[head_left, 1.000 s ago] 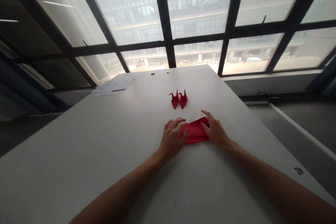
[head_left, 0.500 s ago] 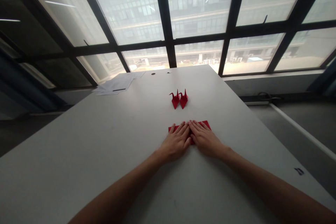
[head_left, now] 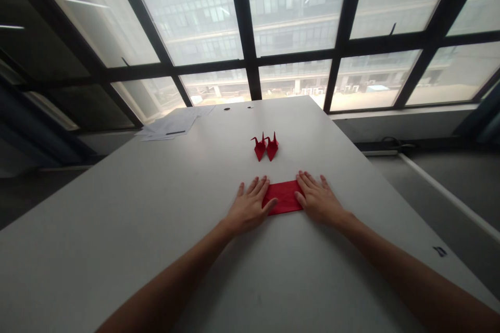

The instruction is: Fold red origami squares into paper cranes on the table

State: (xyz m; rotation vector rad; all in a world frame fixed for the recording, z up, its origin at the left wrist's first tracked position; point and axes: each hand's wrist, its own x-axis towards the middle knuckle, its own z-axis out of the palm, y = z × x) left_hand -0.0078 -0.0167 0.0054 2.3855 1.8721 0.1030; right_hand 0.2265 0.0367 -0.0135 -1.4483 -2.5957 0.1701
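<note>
A red sheet of paper, folded into a rectangle, lies flat on the white table. My left hand rests palm down over its left end, fingers stretched out and thumb on the paper. Over the right end lies my right hand, also flat with its fingers extended. Both short ends of the paper are hidden beneath the hands. Just beyond it stand two folded red paper cranes, a left one and a right one, side by side and close together.
White paper sheets with a dark pen on them lie at the table's far left. A small dark mark is near the right edge. Large dark-framed windows rise behind the table.
My hands were together over the middle of the red paper. They have slid apart to its left and right ends, uncovering the centre. The cranes stay in place.
</note>
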